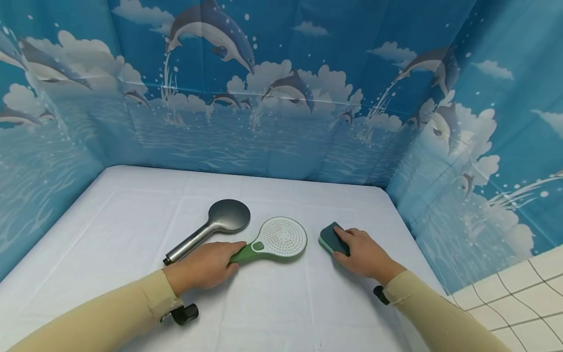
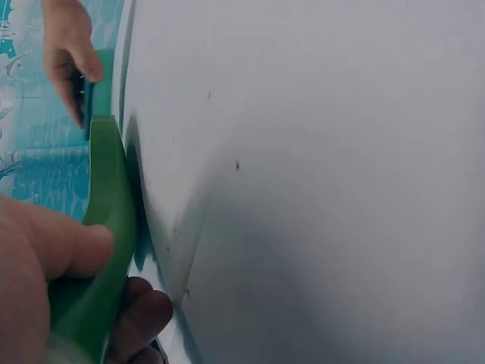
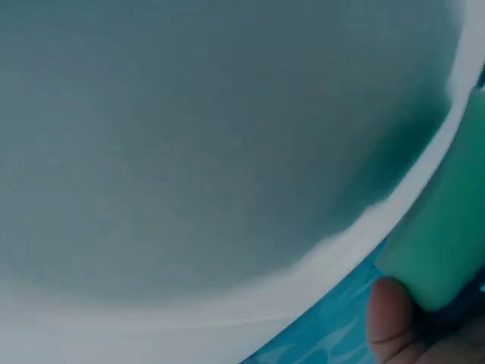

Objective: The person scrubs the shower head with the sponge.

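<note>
A green shower head [image 1: 279,238] with a white perforated face lies on the white table [image 1: 110,234]. My left hand [image 1: 206,264] grips its green handle [image 2: 98,250], thumb on top and fingers curled beneath. A grey metal shower head [image 1: 215,222] lies just left of it, face down and untouched. To the right, my right hand [image 1: 362,253] holds a green sponge [image 1: 332,238] with a dark scouring side; the sponge [image 3: 443,227] lies on the table, about a hand's width from the green head's rim.
Blue dolphin-print curtains [image 1: 281,98] wall the table at the back and both sides. The table's right edge [image 1: 418,244] runs close to my right hand. White tiled floor [image 1: 519,293] shows beyond it at the lower right.
</note>
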Demonstrator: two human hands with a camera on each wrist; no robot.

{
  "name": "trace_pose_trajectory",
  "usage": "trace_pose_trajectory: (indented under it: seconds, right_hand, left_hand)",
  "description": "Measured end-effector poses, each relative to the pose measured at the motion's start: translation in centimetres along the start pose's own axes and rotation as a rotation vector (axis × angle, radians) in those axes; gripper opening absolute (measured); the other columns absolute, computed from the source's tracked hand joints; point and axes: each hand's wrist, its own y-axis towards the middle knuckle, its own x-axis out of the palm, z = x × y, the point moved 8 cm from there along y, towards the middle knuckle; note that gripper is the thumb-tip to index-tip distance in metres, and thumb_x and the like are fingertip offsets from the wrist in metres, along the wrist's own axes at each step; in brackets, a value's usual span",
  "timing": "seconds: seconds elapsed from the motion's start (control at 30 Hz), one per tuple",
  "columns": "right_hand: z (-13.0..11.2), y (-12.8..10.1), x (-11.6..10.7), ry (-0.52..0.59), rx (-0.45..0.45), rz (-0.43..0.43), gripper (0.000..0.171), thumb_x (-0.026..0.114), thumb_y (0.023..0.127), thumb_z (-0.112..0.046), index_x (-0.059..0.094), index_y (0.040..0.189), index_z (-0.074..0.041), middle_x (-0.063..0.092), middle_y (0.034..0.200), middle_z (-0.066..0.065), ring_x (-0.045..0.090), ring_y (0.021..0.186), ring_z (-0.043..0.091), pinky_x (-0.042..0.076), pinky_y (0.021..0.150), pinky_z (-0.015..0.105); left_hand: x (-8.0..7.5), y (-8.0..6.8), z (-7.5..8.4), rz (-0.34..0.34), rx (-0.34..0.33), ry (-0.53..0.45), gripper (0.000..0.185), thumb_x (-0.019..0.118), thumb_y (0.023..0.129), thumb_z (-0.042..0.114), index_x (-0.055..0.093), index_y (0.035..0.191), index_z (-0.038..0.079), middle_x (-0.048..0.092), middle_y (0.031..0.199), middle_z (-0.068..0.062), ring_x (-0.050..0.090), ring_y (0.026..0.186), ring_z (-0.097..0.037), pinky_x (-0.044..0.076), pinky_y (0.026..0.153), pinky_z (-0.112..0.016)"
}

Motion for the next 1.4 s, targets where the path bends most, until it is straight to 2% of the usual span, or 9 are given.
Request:
trace_pose_trajectory:
  seconds: [0.2, 0.4, 0.6, 0.73, 0.97, 1.07, 1.17, 1.27, 1.4]
  right_hand:
    - [-2.5, 0.1, -1.8, 0.101, 0.011, 0.138, 0.076, 0.063, 0.102, -0.044, 0.036, 0.165, -0.011, 0.046, 0.154, 0.028, 0.052, 0.135, 0.045, 0.049, 0.105, 0.062]
    - [-5.7, 0.3, -1.8, 0.171, 0.009, 0.169, 0.077, 0.062, 0.103, -0.044, 0.032, 0.166, -0.013, 0.033, 0.164, 0.026, 0.045, 0.143, 0.047, 0.046, 0.109, 0.063]
    - [-8.5, 0.6, -1.8, 0.180, -0.007, 0.238, 0.076, 0.063, 0.102, -0.041, 0.034, 0.166, -0.012, 0.035, 0.162, 0.026, 0.045, 0.143, 0.046, 0.047, 0.110, 0.061]
    - [-11.4, 0.2, -1.9, 0.162, -0.063, 0.317, 0.075, 0.068, 0.099, -0.038, 0.039, 0.163, -0.011, 0.041, 0.158, 0.026, 0.050, 0.139, 0.045, 0.050, 0.108, 0.058]
    - [-17.2, -1.2, -1.3, 0.114, -0.251, 0.411, 0.072, 0.073, 0.097, -0.037, 0.048, 0.157, -0.007, 0.049, 0.148, 0.028, 0.060, 0.124, 0.042, 0.057, 0.096, 0.052]
    - [-17.4, -1.2, -1.5, 0.087, -0.257, 0.441, 0.071, 0.074, 0.096, -0.035, 0.049, 0.156, -0.005, 0.050, 0.146, 0.029, 0.061, 0.121, 0.043, 0.057, 0.096, 0.053]
    - [-15.9, -0.8, -2.4, 0.078, -0.179, 0.480, 0.071, 0.074, 0.097, -0.034, 0.048, 0.157, -0.006, 0.048, 0.149, 0.028, 0.059, 0.125, 0.045, 0.055, 0.099, 0.055]
    - [-14.5, -0.5, -2.9, 0.098, -0.113, 0.487, 0.072, 0.074, 0.097, -0.033, 0.045, 0.158, -0.007, 0.045, 0.152, 0.028, 0.055, 0.131, 0.046, 0.054, 0.102, 0.057]
    - [-16.0, -0.9, -2.4, 0.112, -0.201, 0.459, 0.072, 0.073, 0.098, -0.034, 0.045, 0.158, -0.005, 0.046, 0.150, 0.030, 0.057, 0.128, 0.046, 0.055, 0.099, 0.056]
  left_hand:
    - [-0.1, -0.1, 0.2, 0.039, -0.016, 0.009, 0.055, 0.068, 0.101, 0.022, 0.054, 0.153, 0.009, 0.067, 0.143, -0.008, 0.065, 0.129, -0.028, 0.050, 0.109, -0.049]
    - [-0.4, -0.3, 1.0, 0.073, -0.001, -0.013, 0.055, 0.071, 0.100, 0.020, 0.055, 0.152, 0.009, 0.067, 0.143, -0.007, 0.066, 0.129, -0.028, 0.052, 0.106, -0.049]
    - [-1.2, -0.4, 2.0, 0.144, 0.030, 0.003, 0.055, 0.072, 0.099, 0.018, 0.057, 0.151, 0.009, 0.068, 0.143, -0.006, 0.068, 0.126, -0.025, 0.054, 0.101, -0.045]
    - [-1.5, -0.3, 2.6, 0.192, 0.048, 0.021, 0.055, 0.073, 0.098, 0.018, 0.058, 0.150, 0.009, 0.069, 0.142, -0.006, 0.070, 0.122, -0.022, 0.056, 0.096, -0.043]
    - [-1.9, -0.3, 3.6, 0.251, 0.101, 0.038, 0.054, 0.074, 0.097, 0.016, 0.059, 0.148, 0.006, 0.072, 0.136, -0.008, 0.072, 0.112, -0.018, 0.056, 0.087, -0.040]
    - [-2.0, -0.3, 3.7, 0.254, 0.089, 0.028, 0.055, 0.075, 0.097, 0.016, 0.059, 0.148, 0.005, 0.071, 0.137, -0.008, 0.072, 0.114, -0.020, 0.057, 0.090, -0.041]
    - [-2.0, -0.3, 3.5, 0.250, 0.057, 0.010, 0.056, 0.075, 0.096, 0.016, 0.059, 0.149, 0.006, 0.070, 0.139, -0.008, 0.071, 0.118, -0.021, 0.057, 0.093, -0.042]
    - [-2.1, -0.4, 3.6, 0.251, 0.036, -0.002, 0.056, 0.076, 0.096, 0.016, 0.059, 0.149, 0.007, 0.070, 0.139, -0.007, 0.072, 0.114, -0.019, 0.056, 0.089, -0.041]
    - [-2.4, -0.6, 3.7, 0.260, 0.039, -0.005, 0.056, 0.076, 0.096, 0.016, 0.059, 0.149, 0.008, 0.071, 0.139, -0.006, 0.072, 0.113, -0.018, 0.056, 0.088, -0.040]
